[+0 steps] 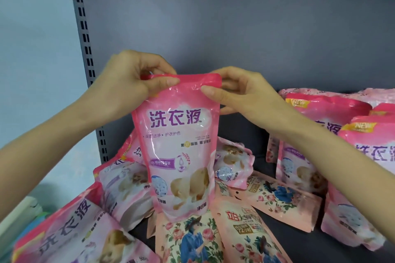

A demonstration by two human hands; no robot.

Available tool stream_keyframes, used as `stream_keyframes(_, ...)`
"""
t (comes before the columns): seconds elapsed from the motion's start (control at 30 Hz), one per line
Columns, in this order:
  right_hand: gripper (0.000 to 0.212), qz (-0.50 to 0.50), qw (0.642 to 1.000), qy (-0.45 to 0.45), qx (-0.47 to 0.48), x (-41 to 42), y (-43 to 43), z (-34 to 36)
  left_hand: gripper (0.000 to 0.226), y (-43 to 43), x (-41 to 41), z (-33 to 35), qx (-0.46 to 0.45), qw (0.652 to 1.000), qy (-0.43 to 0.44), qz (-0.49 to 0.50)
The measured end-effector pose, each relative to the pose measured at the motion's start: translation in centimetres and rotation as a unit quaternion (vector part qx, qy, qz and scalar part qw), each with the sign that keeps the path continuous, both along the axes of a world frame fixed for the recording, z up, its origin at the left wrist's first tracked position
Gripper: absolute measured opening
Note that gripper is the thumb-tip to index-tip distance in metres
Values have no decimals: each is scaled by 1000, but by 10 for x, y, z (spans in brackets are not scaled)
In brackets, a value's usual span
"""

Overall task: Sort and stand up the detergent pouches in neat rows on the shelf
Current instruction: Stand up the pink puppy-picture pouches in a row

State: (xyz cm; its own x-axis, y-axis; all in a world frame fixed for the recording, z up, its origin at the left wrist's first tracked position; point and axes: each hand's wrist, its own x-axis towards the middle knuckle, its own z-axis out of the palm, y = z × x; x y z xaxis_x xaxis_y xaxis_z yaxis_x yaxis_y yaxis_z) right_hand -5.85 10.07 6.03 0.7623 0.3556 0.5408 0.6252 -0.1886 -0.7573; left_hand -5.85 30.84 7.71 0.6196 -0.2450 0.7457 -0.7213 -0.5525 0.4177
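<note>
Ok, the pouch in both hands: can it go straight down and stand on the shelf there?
Not cleanly. The held pouch, pinched at its top by the left hand and right hand, hangs over floral pouches lying flat, with toppled pink pouches crowding its left. Bare shelf shows behind, to the right.

One pink pouch (179, 147) is held upright in the middle. At 3 o'clock stand three pink pouches (299, 156) that I can count, maybe more behind them. At 7 to 9 o'clock lie about four pink pouches (70, 226). At 5 to 6 o'clock lie three peach floral pouches (252, 235)
</note>
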Motion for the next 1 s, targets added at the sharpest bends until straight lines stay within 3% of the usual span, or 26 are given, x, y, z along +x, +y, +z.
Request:
stream_keyframes(0.2, 6, 19, 999, -27, 23, 10, 17, 6, 12, 12, -9, -1, -23, 999, 41, -18)
stream_keyframes(0.37, 7, 2, 999, -38, -6, 15, 9, 13, 23, 41, -9, -7, -83, 992, 99, -11)
stream_keyframes(0.6, 7, -13, 994, -43, -100, 19, 2, 27, 25, 44, -12, -17, -80, 994, 64, 29)
stream_keyframes(0.8, 18, -94, 941, -188, -265, 16, 23, 43, 21, 32, -12, -13, -75, 996, 49, 16)
stream_keyframes(1.0, 18, -131, 905, -224, -336, 17, 26, 46, 17, 27, -5, -14, -104, 992, 63, 7)
